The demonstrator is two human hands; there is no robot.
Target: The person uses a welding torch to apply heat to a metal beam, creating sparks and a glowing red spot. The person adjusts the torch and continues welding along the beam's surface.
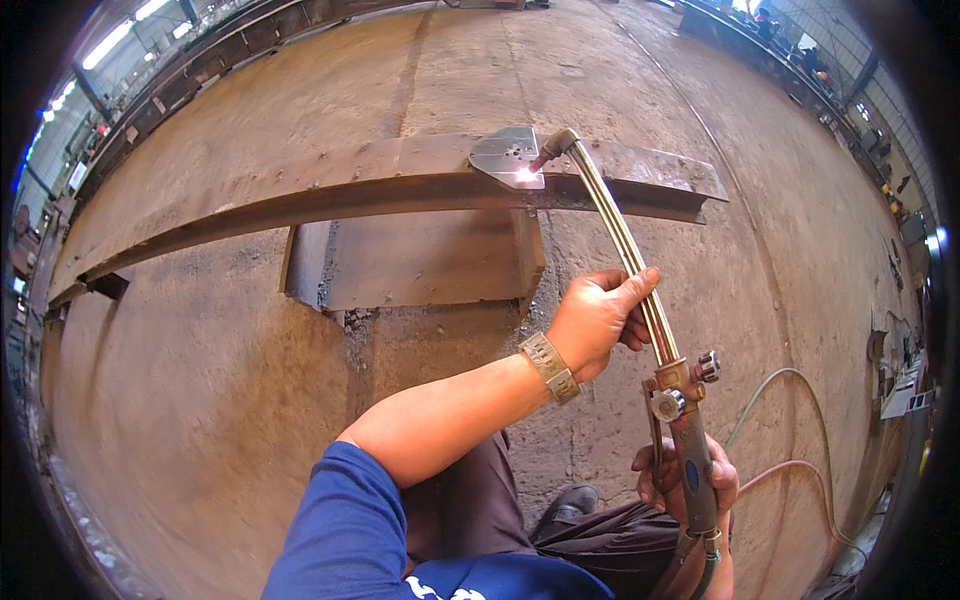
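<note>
Both my hands hold a long brass gas cutting torch (612,215). My left hand (597,318) is closed round its tubes partway up, a metal watch on that wrist. My right hand (690,478) wraps the dark handle below the valve knobs; part of that hand is hidden behind it. The torch's bent head points down at a small grey steel plate (500,155), where a bright glow shows at the lower right edge. Several small holes mark the plate, which lies on top of a long rusty steel beam (370,165).
A short rusty steel channel piece (420,265) stands under the beam. A green hose (815,410) and a pink hose (800,465) run over the stained floor at right. More long steel (240,40) lies along the far left. My shoe (570,505) is near the lower middle.
</note>
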